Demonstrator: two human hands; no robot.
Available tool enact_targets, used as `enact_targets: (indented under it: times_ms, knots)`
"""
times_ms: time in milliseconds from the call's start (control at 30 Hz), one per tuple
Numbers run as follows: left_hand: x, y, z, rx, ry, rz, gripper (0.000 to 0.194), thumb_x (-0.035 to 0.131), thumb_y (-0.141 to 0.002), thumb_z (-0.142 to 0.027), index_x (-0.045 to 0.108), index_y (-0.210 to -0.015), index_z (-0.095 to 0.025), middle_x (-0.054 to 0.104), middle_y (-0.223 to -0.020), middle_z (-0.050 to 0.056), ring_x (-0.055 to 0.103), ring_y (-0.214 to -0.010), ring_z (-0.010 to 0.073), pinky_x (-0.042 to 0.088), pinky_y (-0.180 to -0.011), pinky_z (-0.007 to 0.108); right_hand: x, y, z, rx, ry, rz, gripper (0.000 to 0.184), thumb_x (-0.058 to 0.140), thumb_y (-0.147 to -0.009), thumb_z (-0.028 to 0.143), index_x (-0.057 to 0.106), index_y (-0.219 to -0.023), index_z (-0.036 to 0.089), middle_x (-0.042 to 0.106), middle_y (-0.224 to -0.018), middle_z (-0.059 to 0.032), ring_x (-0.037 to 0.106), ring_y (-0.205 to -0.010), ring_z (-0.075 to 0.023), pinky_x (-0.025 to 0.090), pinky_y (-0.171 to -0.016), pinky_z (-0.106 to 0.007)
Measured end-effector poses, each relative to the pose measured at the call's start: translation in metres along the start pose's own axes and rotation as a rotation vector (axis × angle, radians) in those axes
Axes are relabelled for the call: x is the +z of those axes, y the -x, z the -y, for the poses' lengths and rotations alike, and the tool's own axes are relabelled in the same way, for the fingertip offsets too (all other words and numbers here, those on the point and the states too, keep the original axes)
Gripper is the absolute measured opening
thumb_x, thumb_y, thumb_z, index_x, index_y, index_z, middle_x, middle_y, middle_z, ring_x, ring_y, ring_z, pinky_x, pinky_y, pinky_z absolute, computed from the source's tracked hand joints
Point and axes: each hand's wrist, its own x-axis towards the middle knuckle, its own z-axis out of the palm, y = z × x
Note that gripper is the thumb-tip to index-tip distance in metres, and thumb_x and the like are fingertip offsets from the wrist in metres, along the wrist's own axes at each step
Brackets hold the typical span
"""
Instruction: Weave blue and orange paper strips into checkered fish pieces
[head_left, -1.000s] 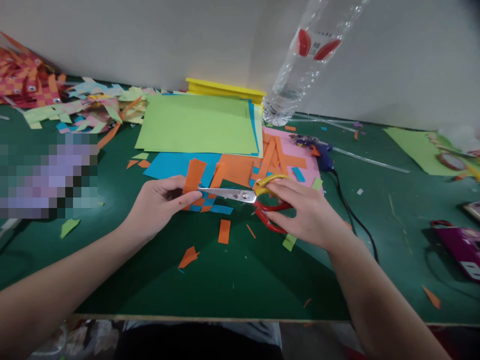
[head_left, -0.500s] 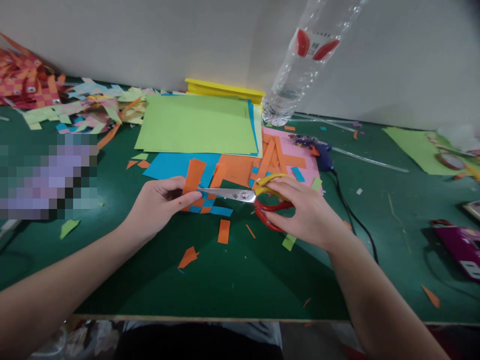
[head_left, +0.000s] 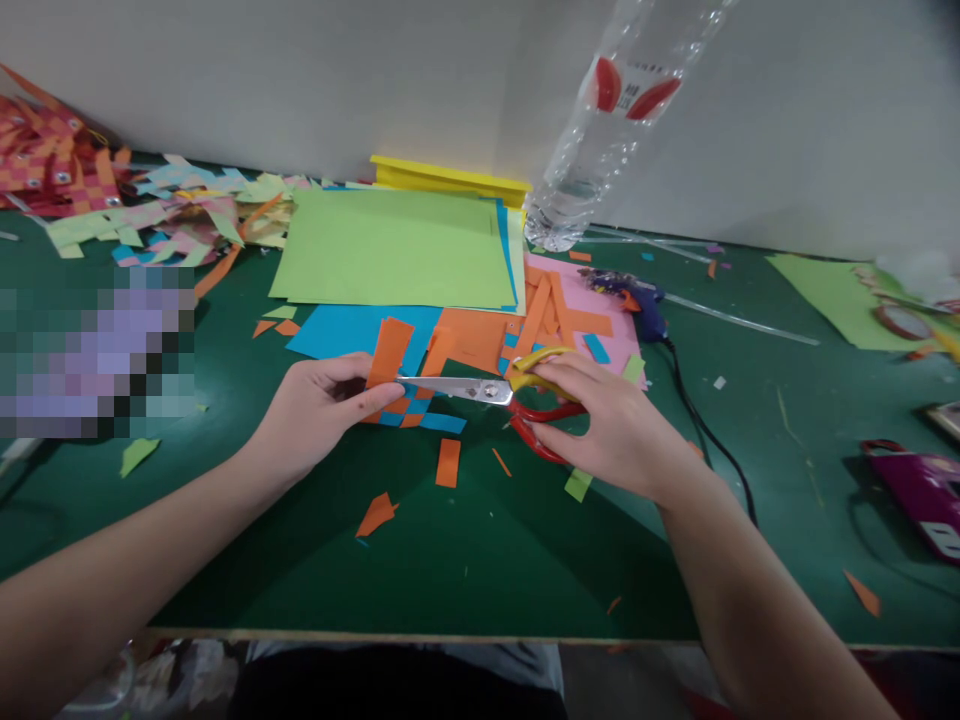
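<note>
Between thumb and fingers, my left hand (head_left: 322, 405) pinches a woven piece of orange and blue paper strips (head_left: 415, 408). One wide orange strip (head_left: 391, 348) stands up from it, and a blue end sticks out to the right. My right hand (head_left: 600, 420) grips scissors (head_left: 480, 390) by their yellow and red handles. The blades look closed or nearly so and point left, with the tip against the paper at my left thumb. Below the woven piece lies a small orange rectangle (head_left: 448, 463), beside a torn orange scrap (head_left: 377, 514).
Behind my hands lie green sheets (head_left: 397, 250) over blue, orange and pink paper. A plastic bottle (head_left: 600, 130) leans at the wall. To the right are a glue gun (head_left: 646, 312) with a black cord and a purple case (head_left: 919, 490). Paper scraps (head_left: 172, 215) heap at left.
Almost nothing differs. The orange strip and the scissors tip have shifted very slightly to the right.
</note>
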Motion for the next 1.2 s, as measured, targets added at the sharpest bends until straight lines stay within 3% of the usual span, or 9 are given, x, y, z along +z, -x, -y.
enact_targets:
  times_ms: [767,1200]
  knots:
    - [0.0008,-0.0018,-0.0011,0.005,-0.028,-0.013,0.024,0.073,-0.076,-0.045,0.077,-0.088,-0.025,0.073,-0.085,0.002,0.063,-0.076,0.0184,0.051,-0.069,0.03,-0.0004,-0.0001,0.0024,-0.05,0.02,-0.023,0.037,0.061,-0.083,0.03,0.058,-0.117,0.017,0.064,-0.12,-0.0136,0.061,-0.114,-0.0281,0.053,-0.095,-0.046]
    - [0.0012,-0.0011,-0.0062,0.016,-0.02,0.0,0.021,0.072,-0.078,-0.042,0.076,-0.087,-0.025,0.075,-0.089,0.002,0.067,-0.081,0.0195,0.054,-0.075,0.031,-0.0024,-0.0014,0.0008,-0.051,-0.005,0.0,0.036,0.058,-0.085,0.028,0.059,-0.119,0.017,0.065,-0.12,-0.0132,0.063,-0.111,-0.027,0.055,-0.091,-0.043]
